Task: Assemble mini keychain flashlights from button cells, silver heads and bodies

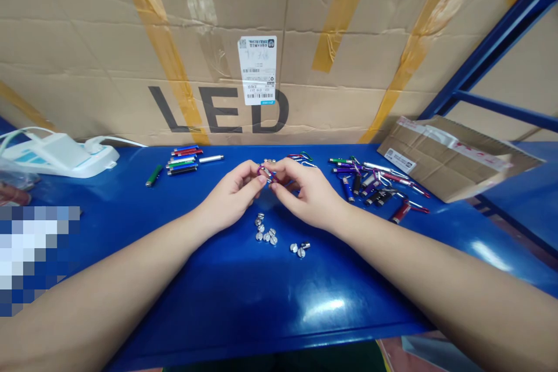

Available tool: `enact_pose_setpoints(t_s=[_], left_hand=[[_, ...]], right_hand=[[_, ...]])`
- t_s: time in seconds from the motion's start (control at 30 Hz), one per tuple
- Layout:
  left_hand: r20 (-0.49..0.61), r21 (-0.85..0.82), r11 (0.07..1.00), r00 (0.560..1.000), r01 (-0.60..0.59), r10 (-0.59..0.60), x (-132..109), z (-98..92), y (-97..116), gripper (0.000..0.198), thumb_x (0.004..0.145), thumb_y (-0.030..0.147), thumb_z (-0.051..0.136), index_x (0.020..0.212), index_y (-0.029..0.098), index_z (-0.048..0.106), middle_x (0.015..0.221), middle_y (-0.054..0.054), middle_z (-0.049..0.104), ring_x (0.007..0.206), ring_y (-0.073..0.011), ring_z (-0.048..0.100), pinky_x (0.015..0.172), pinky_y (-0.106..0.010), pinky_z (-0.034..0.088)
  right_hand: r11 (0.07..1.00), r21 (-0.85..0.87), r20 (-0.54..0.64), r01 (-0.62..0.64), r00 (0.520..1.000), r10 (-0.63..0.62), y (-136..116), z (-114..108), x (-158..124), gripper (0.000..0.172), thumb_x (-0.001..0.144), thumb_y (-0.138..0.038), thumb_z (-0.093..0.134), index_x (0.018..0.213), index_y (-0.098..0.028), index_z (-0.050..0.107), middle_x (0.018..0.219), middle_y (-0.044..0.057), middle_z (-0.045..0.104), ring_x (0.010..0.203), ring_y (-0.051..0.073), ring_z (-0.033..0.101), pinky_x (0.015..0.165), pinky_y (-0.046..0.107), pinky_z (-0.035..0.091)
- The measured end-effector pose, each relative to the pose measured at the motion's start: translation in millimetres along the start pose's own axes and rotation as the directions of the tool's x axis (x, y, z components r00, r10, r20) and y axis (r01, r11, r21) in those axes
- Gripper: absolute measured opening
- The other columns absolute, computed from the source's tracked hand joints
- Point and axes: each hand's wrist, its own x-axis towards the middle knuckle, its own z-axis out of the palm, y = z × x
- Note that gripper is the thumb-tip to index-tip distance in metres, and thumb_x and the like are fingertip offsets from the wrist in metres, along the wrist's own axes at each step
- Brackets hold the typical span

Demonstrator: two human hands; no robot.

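Observation:
Both my hands meet over the middle of the blue table (244, 296). My left hand (231, 195) and my right hand (300, 192) pinch a small purple carabiner clip (265, 173) between their fingertips. Just below the hands lie several small silver screw caps (265, 232). To the right lies a heap of small coloured keychain flashlights with clips (375, 186). To the left sits a neat row of small coloured flashlight bodies (183, 160), with a green one (153, 175) and a silver one (211, 158) lying apart.
A big cardboard box marked LED (261, 40) stands as a wall behind the table. A flat open carton (449, 157) lies at the right, beside a blue rack frame (492, 46). A white device with a cable (61, 154) sits at the far left.

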Motion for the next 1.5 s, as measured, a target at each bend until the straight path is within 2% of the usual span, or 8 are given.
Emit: enact_pose_setpoints(t_s=[0.13,0.33,0.47,0.7,0.93,1.13,1.33,1.5], left_hand=[[0.003,0.015,1.0,1.0,-0.001,0.001,1,0.1,-2,0.028,0.096,0.044,0.064,0.09,0.021,0.049,0.067,0.008,0.047,0.051,-0.0068,0.034,0.047,-0.023,0.026],[0.06,-0.122,0.992,0.998,0.044,-0.037,1,1.2,-3,0.04,0.091,0.053,0.071,0.104,0.019,0.053,0.067,0.008,0.047,0.051,-0.0071,0.036,0.048,-0.023,0.026],[0.091,-0.21,0.975,0.995,0.069,-0.05,-2,1.7,-1,0.045,0.09,0.05,0.073,0.112,0.018,0.052,0.07,0.008,0.049,0.051,-0.006,0.037,0.05,-0.022,0.027],[0.113,-0.253,0.966,0.993,0.054,-0.026,-1,-0.2,-3,0.036,0.094,0.046,0.07,0.106,0.02,0.048,0.069,0.008,0.049,0.051,-0.0058,0.037,0.05,-0.021,0.028],[0.118,-0.222,0.975,0.992,-0.013,0.04,-2,0.6,-6,0.053,0.093,0.054,0.072,0.124,0.02,0.045,0.072,0.008,0.049,0.05,-0.0061,0.035,0.048,-0.022,0.025],[0.096,-0.213,0.977,0.995,-0.002,0.023,0,-2.1,-9,0.049,0.094,0.051,0.071,0.123,0.022,0.044,0.072,0.009,0.047,0.049,-0.0052,0.031,0.048,-0.021,0.024],[0.101,-0.104,0.994,0.995,-0.01,0.021,1,-9.6,-6,0.037,0.096,0.045,0.068,0.117,0.021,0.049,0.069,0.008,0.047,0.054,-0.0084,0.038,0.051,-0.022,0.029],[0.1,0.083,0.996,0.994,-0.041,0.032,-1,-12.5,-8,0.032,0.096,0.042,0.066,0.116,0.019,0.054,0.076,0.004,0.054,0.061,-0.0101,0.042,0.056,-0.024,0.034]], right_hand=[[0.996,0.046,0.048,-0.079,0.996,0.077,0,-1,1,0.022,0.097,-0.023,0.059,0.118,-0.022,0.062,0.08,-0.001,0.067,0.069,0.015,0.064,0.068,0.03,0.054],[0.892,0.408,0.071,-0.195,0.981,0.182,8,3,1,0.026,0.095,-0.028,0.066,0.119,-0.022,0.057,0.076,-0.004,0.064,0.072,0.016,0.072,0.073,0.033,0.061],[0.839,0.501,0.076,-0.213,0.976,0.203,10,4,2,0.03,0.093,-0.031,0.072,0.117,-0.023,0.056,0.075,-0.004,0.064,0.073,0.015,0.073,0.075,0.033,0.062],[0.813,0.546,0.077,-0.204,0.978,0.194,8,2,2,0.032,0.092,-0.032,0.074,0.117,-0.022,0.055,0.078,-0.003,0.067,0.074,0.015,0.074,0.076,0.032,0.062],[0.799,0.539,0.157,-0.267,0.964,0.216,9,3,2,0.031,0.09,-0.035,0.076,0.104,-0.023,0.052,0.074,-0.004,0.065,0.072,0.015,0.073,0.075,0.032,0.063],[0.784,0.546,0.198,-0.296,0.955,0.222,9,2,1,0.03,0.089,-0.031,0.076,0.102,-0.023,0.05,0.076,-0.004,0.067,0.071,0.014,0.072,0.073,0.031,0.064],[0.824,0.489,0.193,-0.285,0.957,0.216,11,-6,1,0.029,0.09,-0.024,0.071,0.116,-0.019,0.058,0.078,-0.002,0.069,0.071,0.014,0.072,0.072,0.03,0.061],[0.832,0.49,0.076,-0.26,0.964,0.257,14,-15,5,0.019,0.089,-0.028,0.071,0.103,-0.019,0.062,0.076,-0.001,0.067,0.068,0.013,0.069,0.07,0.03,0.06]])
